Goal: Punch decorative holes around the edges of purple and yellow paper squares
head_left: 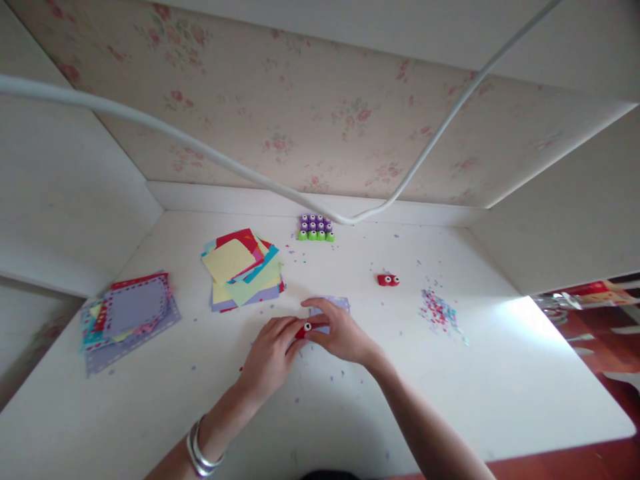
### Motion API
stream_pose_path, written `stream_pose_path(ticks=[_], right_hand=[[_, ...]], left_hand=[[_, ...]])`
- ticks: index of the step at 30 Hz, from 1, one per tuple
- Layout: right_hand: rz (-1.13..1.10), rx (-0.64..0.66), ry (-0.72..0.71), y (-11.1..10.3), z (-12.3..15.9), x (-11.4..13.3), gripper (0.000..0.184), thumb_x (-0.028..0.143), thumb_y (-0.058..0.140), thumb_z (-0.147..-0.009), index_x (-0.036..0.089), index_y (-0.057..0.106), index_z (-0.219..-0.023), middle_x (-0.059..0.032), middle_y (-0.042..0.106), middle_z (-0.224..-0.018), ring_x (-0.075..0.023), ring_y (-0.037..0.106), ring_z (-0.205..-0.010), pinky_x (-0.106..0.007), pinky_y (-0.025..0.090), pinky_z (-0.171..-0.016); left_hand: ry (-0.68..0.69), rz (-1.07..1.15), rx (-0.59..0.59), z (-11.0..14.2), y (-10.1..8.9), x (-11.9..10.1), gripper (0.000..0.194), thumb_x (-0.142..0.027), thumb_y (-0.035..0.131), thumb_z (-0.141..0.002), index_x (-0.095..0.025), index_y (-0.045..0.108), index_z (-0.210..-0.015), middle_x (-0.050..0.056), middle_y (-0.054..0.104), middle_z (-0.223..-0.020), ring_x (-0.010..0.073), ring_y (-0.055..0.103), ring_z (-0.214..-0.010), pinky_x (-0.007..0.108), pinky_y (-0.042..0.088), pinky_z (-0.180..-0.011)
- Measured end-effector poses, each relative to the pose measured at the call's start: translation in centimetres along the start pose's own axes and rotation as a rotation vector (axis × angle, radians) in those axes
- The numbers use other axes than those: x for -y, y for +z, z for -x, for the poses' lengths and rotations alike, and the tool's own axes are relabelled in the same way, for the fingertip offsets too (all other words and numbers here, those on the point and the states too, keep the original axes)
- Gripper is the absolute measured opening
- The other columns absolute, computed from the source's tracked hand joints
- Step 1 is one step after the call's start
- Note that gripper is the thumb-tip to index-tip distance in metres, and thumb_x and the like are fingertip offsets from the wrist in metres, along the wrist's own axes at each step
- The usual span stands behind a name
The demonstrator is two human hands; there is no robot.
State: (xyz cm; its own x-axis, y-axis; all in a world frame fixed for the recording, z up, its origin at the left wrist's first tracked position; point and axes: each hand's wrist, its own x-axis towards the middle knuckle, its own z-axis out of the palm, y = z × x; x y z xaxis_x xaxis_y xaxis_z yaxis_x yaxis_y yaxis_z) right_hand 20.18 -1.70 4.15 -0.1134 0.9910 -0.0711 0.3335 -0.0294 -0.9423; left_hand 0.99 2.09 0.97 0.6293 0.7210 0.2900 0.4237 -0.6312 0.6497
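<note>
A small red craft punch with a round white button sits between my two hands, near the middle of the table. The fingers of my left hand are closed around it. My right hand meets it from the other side, thumb and a finger pinched by the punch's white button. Under my right hand lies a light purple sheet of paper with small holes along its far edge. The sheet's near side is partly hidden by my fingers. Whether its edge is inside the punch I cannot tell.
Uncut coloured paper is piled at centre left; hole-edged sheets lie further left. Purple and green punches stand in rows at the back. Two red punches and paper confetti are at right. A white cable hangs in front.
</note>
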Motion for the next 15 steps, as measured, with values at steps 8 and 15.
stream_pose_path(ticks=[8,15], right_hand=[[0.54,-0.381,0.042,-0.4,1.4,-1.2,0.042,0.038,0.059,-0.09,0.026,0.054,-0.13,-0.0103,0.061,-0.127,-0.0292,0.058,-0.115,-0.048,0.048,-0.096],[0.821,-0.557,0.235,-0.5,5.2,-5.5,0.076,0.06,0.063,-0.081,0.018,0.044,-0.141,-0.0215,0.042,-0.147,-0.0447,0.033,-0.137,-0.065,0.029,-0.106]], left_hand=[[-0.062,0.005,0.012,0.5,0.0,0.5,0.018,-0.025,0.06,-0.091,-0.021,0.063,-0.108,0.006,0.069,-0.103,0.0225,0.063,-0.098,0.042,0.052,-0.089],[-0.036,-0.016,0.0,0.5,-0.3,1.3,0.034,-0.03,0.061,-0.091,-0.024,0.057,-0.124,0.008,0.066,-0.116,0.0233,0.061,-0.109,0.043,0.052,-0.095]])
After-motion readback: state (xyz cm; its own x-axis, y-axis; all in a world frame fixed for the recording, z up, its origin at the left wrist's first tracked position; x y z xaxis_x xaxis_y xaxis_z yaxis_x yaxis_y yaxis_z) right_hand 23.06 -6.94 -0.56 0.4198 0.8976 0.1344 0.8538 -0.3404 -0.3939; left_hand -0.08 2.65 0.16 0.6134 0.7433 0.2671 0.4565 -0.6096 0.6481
